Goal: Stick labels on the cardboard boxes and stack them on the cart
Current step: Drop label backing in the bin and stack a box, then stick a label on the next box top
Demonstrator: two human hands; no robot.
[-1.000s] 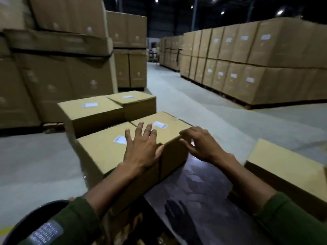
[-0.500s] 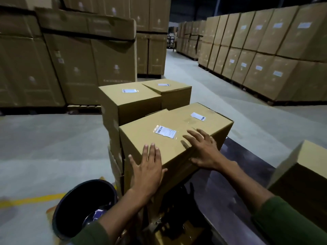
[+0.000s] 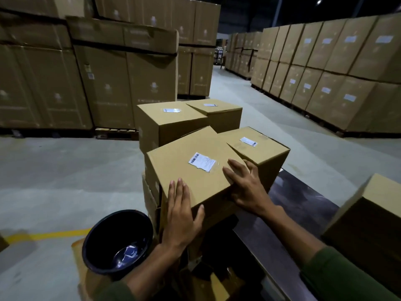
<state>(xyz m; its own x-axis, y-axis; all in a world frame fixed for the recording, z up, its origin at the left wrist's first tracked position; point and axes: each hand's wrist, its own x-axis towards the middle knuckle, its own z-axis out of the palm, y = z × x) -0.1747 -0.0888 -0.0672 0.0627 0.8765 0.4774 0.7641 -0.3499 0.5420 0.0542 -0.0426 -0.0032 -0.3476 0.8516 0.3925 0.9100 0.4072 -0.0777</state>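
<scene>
On top of the stack, the nearest box (image 3: 191, 170) is sitting tilted and turned askew, its far corner riding over the box to its right (image 3: 260, 148). Both hands are pressing on it. The left hand (image 3: 181, 213) is lying flat with straight fingers over the near corner, the thumb hooking down the side face; the right hand (image 3: 245, 187) is resting with fingers spread and relaxed on the right edge, touching the neighbouring box too. Neither hand is gripping anything.

As for progress, four boxes are showing white labels on their lids: the tilted one (image 3: 202, 161), its right neighbour (image 3: 248, 141), and two behind (image 3: 171, 110) (image 3: 210, 104). These are looking labelled and stacked, though the cart under them is hidden. The tilted box is seemingly needing to be squared into place. One more box (image 3: 368, 218) is waiting at the right, well apart, with no label visible, so it probably remains to be labelled and stacked. A black bucket (image 3: 117, 240) is standing near the left forearm.
</scene>
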